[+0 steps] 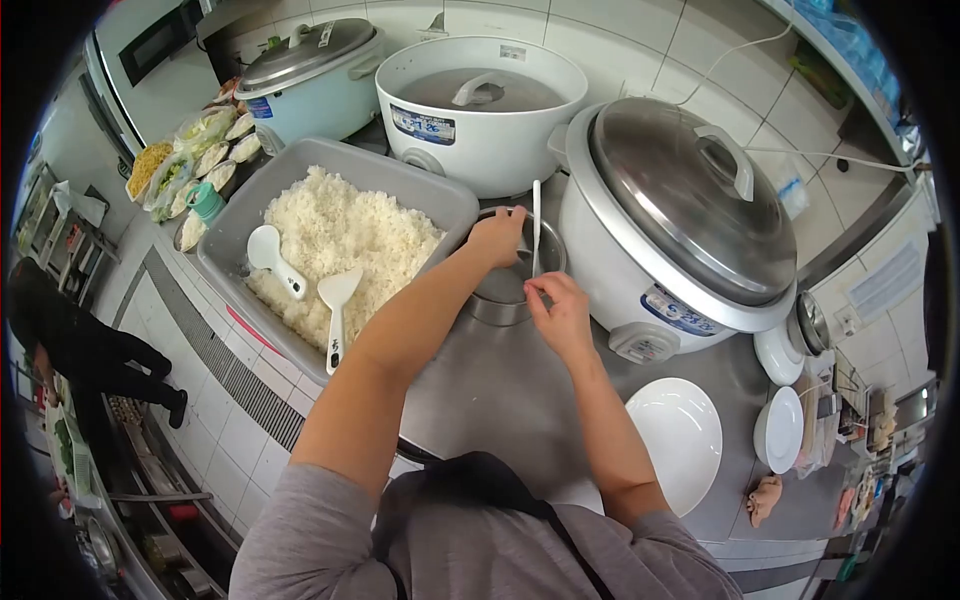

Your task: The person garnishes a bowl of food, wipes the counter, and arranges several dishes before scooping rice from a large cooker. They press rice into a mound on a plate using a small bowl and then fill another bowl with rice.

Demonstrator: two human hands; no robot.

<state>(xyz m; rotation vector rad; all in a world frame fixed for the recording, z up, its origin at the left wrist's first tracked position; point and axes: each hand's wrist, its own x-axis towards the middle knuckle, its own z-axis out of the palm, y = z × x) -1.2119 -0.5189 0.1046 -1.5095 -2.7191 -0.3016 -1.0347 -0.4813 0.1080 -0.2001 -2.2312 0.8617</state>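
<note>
A round metal bowl [500, 312] stands on the steel counter between the rice tub and a rice cooker. My left hand [497, 240] reaches over its left side with curled fingers; what they hold, if anything, is hidden. A slim white utensil [537, 225] leans upright in the bowl, its top above the far rim. My right hand [562, 316] is closed in a pinch at the bowl's right side, fingertips right at the utensil's lower end. I cannot tell whether it grips the utensil or the rim.
Cooked rice [345, 225] fills a grey tub [222, 250], with two white rice paddles [340, 300] on it. Large rice cookers [470, 140] line the wall. A white plate [678, 440] lies right of my forearm. A person in dark clothes [80, 325] stands across the aisle.
</note>
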